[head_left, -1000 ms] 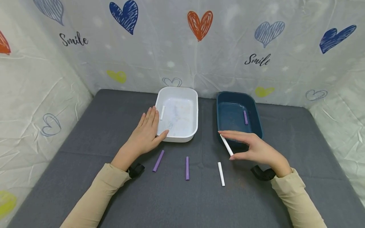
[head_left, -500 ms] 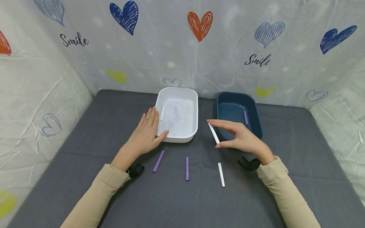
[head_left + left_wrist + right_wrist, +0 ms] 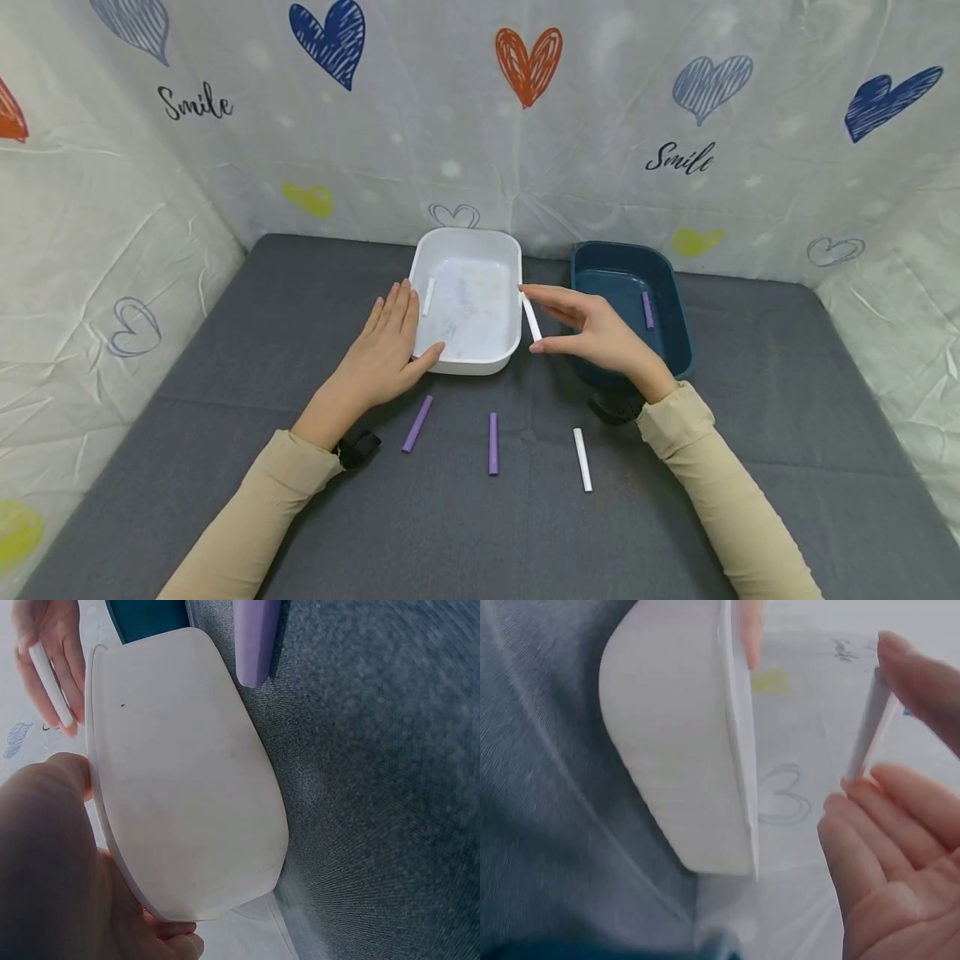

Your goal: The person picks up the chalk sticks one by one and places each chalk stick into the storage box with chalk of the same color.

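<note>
My right hand pinches a white chalk stick by its two ends, between thumb and fingertips. It is beside the right rim of a white plastic tub, and in the right wrist view the chalk hangs above rim height. With its fingers straight, my left hand rests along the tub's left rim, thumb at the front corner. Inside the white tub lies another white chalk stick. A purple chalk stick lies in the dark blue tub, which my right hand partly covers.
On the grey cloth in front of the tubs lie two purple chalk sticks, a slanted left one and a middle one. A white chalk stick lies to their right. Behind the tubs hangs a heart-printed curtain.
My right hand has carried the white chalk stick leftward and away from me, from the front of the blue tub to the white tub's right rim. My left hand has stayed in place.
</note>
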A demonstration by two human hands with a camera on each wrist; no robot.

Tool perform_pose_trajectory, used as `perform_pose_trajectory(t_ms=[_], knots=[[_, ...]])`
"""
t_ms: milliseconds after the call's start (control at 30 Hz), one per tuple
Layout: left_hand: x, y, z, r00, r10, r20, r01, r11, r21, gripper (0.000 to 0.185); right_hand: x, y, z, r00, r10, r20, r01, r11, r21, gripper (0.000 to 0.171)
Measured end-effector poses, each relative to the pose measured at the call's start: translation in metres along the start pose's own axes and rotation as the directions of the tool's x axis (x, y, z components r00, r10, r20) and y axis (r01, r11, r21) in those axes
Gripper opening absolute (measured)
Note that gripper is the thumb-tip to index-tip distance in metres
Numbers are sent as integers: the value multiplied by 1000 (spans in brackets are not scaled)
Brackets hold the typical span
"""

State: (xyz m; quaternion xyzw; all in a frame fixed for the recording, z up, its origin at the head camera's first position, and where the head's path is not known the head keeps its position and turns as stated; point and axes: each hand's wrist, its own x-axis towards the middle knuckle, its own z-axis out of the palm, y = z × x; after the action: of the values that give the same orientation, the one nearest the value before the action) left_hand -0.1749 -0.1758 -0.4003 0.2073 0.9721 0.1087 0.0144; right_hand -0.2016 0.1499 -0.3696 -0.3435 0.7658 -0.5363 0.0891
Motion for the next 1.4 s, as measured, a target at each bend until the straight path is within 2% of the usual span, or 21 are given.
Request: perform_pose_trajectory(t_ms=[233,467,767,1067,1400], knots=[[0,0,0,1000,9,-11,-9,1000,1,89,23,4,13,991,114,-67,-106,988,110,66],[0,0,1,1000,13,-21,-13,1000,3,89,41,5,24,976,204,-82,-190,971,147,64],[1,1,0,1000,4,-9,-4,1000,2,89,65,4,28,939,326,-111,-309,939,149,63],[1,2,-1,1000,1,-10,-1,1000,12,89,94,-8,27,919,365,-146,-345,927,147,69],[0,1,-1,1000,2,-9,-2,1000,17,90,119,-6,31,922,350,-166,-330,934,135,71]])
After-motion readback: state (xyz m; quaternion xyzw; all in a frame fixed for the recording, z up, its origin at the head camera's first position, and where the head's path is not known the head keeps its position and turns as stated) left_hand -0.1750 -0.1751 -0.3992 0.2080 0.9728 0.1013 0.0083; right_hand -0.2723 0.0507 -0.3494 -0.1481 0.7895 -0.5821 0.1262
